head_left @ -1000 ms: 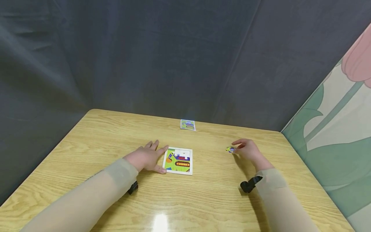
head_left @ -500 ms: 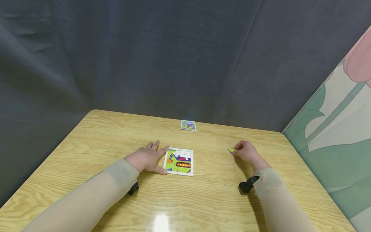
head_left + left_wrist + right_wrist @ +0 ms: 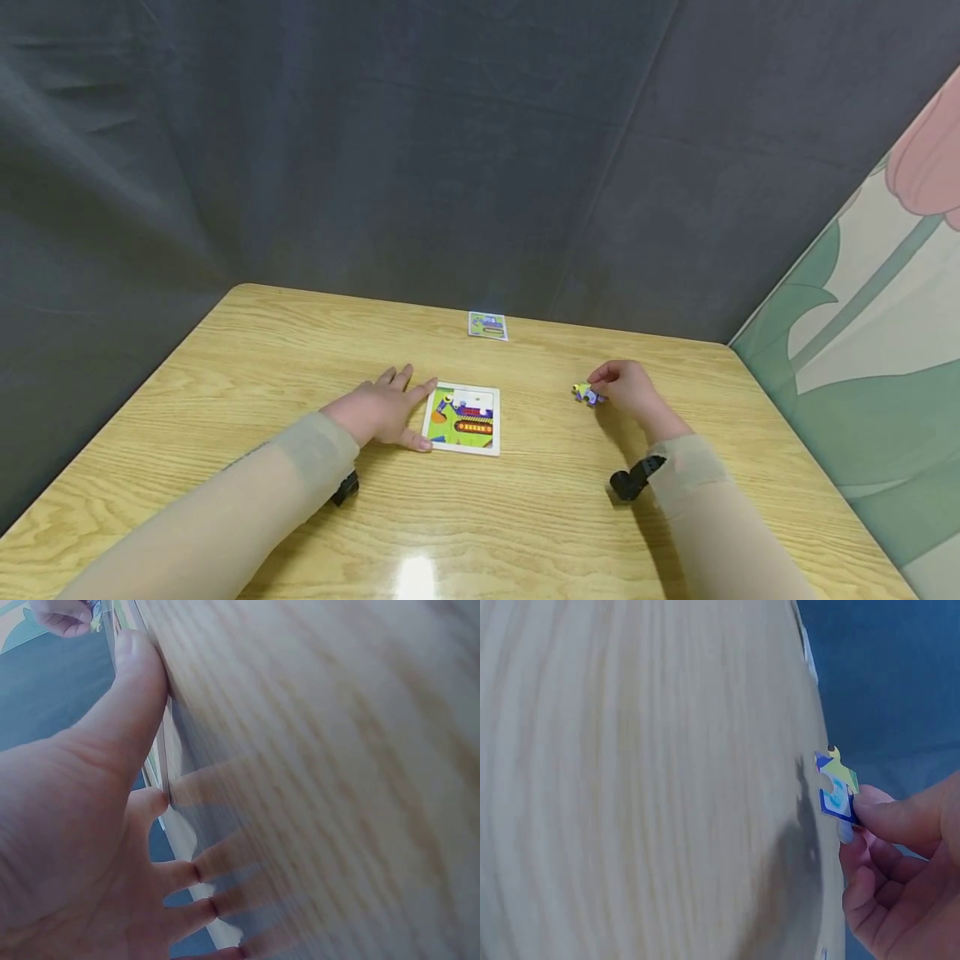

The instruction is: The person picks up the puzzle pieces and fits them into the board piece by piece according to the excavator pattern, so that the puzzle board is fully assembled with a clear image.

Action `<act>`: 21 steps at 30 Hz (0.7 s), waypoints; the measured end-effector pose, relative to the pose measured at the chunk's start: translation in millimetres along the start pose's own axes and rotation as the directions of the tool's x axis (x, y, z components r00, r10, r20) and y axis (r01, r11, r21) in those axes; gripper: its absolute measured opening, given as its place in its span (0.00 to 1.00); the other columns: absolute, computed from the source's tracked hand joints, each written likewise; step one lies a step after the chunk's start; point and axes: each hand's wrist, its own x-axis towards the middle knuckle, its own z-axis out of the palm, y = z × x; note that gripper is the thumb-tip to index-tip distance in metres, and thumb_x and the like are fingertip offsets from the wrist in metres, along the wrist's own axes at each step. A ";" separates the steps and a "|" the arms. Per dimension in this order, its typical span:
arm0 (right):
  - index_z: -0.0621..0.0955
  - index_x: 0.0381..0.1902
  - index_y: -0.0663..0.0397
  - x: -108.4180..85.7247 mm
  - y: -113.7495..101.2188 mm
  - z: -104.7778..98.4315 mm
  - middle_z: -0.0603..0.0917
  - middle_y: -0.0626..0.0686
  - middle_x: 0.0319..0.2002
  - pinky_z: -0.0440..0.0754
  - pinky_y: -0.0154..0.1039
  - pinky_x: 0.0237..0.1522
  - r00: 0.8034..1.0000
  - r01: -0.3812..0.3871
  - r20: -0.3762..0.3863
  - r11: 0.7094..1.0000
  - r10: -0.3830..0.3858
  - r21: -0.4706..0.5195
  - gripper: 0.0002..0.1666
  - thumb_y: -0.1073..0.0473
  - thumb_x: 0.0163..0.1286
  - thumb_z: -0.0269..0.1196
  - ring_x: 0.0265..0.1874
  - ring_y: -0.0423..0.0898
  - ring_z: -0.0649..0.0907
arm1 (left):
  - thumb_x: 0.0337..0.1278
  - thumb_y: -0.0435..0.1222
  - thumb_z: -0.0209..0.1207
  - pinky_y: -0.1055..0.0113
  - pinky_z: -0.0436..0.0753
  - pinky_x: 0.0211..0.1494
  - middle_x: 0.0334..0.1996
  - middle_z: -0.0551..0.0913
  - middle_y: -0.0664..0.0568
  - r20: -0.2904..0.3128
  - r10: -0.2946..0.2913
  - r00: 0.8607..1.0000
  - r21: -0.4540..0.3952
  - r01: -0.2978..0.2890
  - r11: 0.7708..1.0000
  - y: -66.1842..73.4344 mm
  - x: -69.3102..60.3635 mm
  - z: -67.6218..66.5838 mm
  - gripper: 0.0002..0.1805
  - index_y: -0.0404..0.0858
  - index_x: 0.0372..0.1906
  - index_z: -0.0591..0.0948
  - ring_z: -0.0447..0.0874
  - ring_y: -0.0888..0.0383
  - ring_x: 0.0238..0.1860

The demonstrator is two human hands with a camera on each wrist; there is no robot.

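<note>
My right hand (image 3: 630,388) pinches a yellow-green and purple jigsaw puzzle piece (image 3: 588,395) between thumb and fingers, to the right of the puzzle tray. In the right wrist view, that piece's knobbed edges show and its shadow falls on the wood. A square jigsaw tray (image 3: 463,450) with a white rim lies mid-table, bearing a digger picture whose upper right part is blank white. The left hand (image 3: 381,410) rests on the table with spread fingers, its thumb and index finger touching the tray's left edge. In the left wrist view, the thumb (image 3: 127,697) lies along that edge.
A small picture card (image 3: 487,326) showing a similar digger lies near the far edge of the wooden table (image 3: 300,333). A dark curtain (image 3: 420,167) hangs behind, and a flowered cloth (image 3: 885,333) hangs along the right side.
With the puzzle piece pinched, the right hand has shifted slightly left, and the piece has turned to show more of its printed face. The left hand and tray have stayed put.
</note>
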 end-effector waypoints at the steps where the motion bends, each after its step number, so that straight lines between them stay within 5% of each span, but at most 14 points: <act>1: 0.82 0.36 0.69 0.7 -3.4 2.4 0.80 0.56 0.30 0.74 0.36 0.29 1.000 0.006 0.007 1.000 -0.006 0.005 0.03 0.74 0.67 0.60 0.29 0.46 0.75 | 0.50 0.64 0.62 0.36 0.54 0.70 0.78 0.43 0.37 0.000 0.000 1.000 0.001 0.000 1.000 0.0 0.2 0.2 0.55 0.52 0.80 0.51 0.41 0.36 0.76; 21: 0.84 0.34 0.61 6.0 -109.3 90.1 0.81 0.54 0.31 0.75 0.36 0.34 0.978 0.115 0.163 0.989 -0.128 0.091 0.05 0.72 0.67 0.64 0.32 0.47 0.76 | 0.51 0.64 0.62 0.36 0.54 0.70 0.77 0.43 0.36 -0.002 0.011 1.000 0.005 -0.011 1.000 -3.4 -2.9 -1.3 0.56 0.50 0.80 0.51 0.41 0.35 0.75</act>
